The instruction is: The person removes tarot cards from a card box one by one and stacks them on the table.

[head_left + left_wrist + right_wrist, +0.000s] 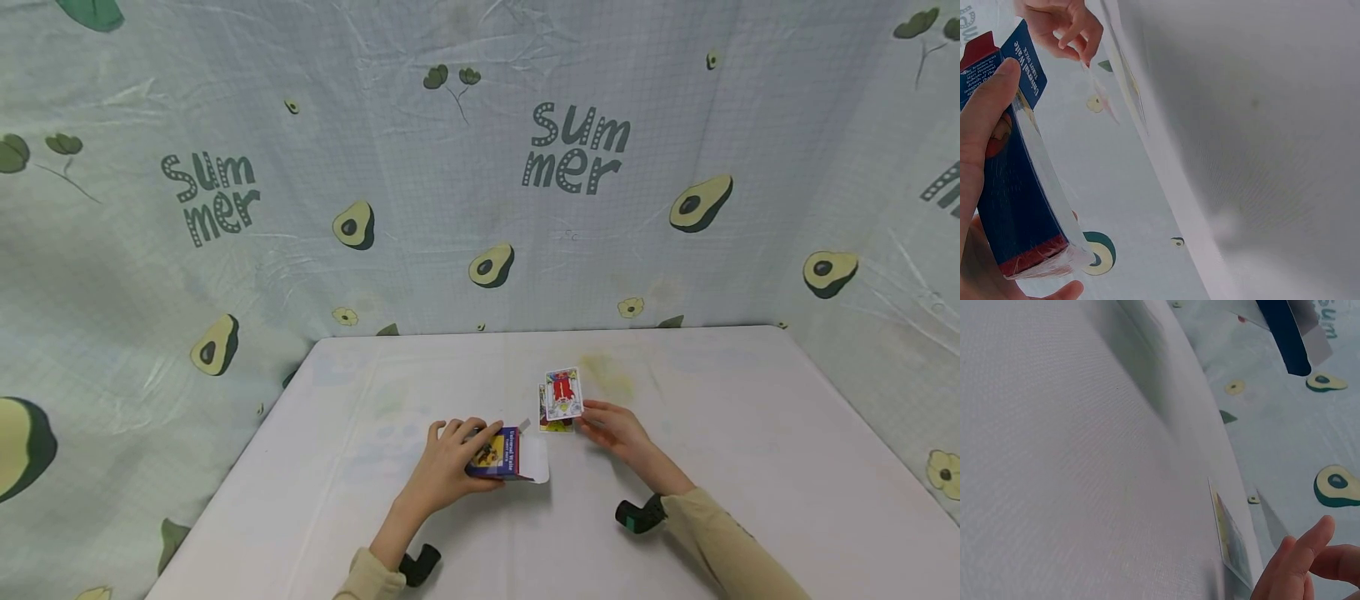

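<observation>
"Cards are being handled beside their box. What step would you call this?"

"Laying them out, I'd judge. The right hand (pixel 617 431) pinches a tarot card with a red figure (pixel 563 393) by its lower corner, just beyond the fingertips."

"And the left hand (pixel 452 457)?"

"Wrapped round the Universal Waite tarot deck box (pixel 492 452), thumb on one side and fingers on the other. The box's end toward the right hand is undone, with a white-lined flap (pixel 535 458) sticking out."

"Anything inside it?"

"I can't tell; the opening isn't shown well enough to see how many cards it holds, if any."

"Is there another card out?"

"Yes, a yellow-bordered card (pixel 555 426) lies on the tabletop (pixel 420 375), just left of the right hand's fingertips. From the head view, the pinched one covers most of it; whether they touch, I can't say."

"So what does the next move call for?"

"My guess: a flat, gentle release from the right hand without nudging the lower card, while the left hand steadies the box so nothing slides out."
</observation>
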`<state>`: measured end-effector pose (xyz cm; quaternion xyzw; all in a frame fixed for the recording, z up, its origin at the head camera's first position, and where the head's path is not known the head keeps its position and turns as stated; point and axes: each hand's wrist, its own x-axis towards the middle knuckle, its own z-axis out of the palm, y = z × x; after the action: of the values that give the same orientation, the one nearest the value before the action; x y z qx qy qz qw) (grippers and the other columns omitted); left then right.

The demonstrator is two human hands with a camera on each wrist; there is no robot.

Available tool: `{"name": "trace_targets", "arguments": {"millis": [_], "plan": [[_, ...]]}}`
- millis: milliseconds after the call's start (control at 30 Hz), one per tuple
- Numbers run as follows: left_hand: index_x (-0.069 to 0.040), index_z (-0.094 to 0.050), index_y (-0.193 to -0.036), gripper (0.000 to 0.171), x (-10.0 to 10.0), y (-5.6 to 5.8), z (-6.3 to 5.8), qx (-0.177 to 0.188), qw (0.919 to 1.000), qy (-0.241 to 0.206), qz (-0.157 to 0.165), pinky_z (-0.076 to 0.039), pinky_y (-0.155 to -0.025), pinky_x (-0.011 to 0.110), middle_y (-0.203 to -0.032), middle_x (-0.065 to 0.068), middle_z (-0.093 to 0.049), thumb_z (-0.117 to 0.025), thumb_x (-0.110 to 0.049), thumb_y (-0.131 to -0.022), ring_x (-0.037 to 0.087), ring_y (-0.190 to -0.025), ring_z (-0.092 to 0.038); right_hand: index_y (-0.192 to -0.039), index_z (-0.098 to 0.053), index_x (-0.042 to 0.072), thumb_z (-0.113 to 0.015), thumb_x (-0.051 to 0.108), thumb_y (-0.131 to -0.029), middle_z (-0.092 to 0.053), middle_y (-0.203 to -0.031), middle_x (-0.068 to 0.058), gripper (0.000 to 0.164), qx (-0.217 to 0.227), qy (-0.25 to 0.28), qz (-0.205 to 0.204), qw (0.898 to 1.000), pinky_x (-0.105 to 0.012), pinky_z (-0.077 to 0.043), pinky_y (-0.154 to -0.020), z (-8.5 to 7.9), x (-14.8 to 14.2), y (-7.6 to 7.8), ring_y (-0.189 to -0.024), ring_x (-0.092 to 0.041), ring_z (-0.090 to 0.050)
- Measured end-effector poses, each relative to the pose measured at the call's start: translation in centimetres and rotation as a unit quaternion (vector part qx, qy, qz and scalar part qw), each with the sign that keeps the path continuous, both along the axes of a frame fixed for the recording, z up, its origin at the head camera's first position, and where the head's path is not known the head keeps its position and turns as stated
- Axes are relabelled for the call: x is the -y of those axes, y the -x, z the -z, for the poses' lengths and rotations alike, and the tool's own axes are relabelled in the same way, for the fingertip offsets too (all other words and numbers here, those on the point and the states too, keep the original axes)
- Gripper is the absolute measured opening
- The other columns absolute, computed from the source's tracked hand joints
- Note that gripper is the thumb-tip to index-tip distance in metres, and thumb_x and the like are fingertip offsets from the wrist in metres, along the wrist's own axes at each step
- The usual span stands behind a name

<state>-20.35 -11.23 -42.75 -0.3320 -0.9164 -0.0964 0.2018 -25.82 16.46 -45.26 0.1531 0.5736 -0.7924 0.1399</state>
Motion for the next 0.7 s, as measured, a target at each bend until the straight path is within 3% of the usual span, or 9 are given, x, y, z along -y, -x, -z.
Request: {"name": "trace_targets", "arguments": {"millis": [133,700], "plan": [[-0.025,-0.049,-0.127,0.075,-0.06,0.01,-0.04,0.002,1.0000,0.002,-0.003,-0.036,-0.086,0.046,-0.110,-0.003,-0.053,-0.072,-0.053,-0.062,0.017,-0.095,-0.050,-0.134,-0.031,-0.009,-0.051,0.000,-0.086,-0.058,-0.084,-0.001,0.052,0.004,0.009,-0.005,1.000,-0.017,-0.050,-0.068,0.29,0.22,0.05,-0.071,-0.006,-0.058],[-0.024,-0.049,-0.127,0.075,-0.09,0.08,0.18,0.005,1.0000,0.000,-0.001,-0.036,-0.085,0.046,-0.110,-0.003,-0.053,-0.072,-0.053,-0.062,0.017,-0.094,-0.050,-0.132,-0.035,-0.009,-0.053,-0.001,-0.085,-0.057,-0.089,-0.007,0.051,0.015,-0.002,0.004,1.000,-0.019,-0.051,-0.066,0.77,0.61,0.28,-0.070,-0.008,-0.059]]}}
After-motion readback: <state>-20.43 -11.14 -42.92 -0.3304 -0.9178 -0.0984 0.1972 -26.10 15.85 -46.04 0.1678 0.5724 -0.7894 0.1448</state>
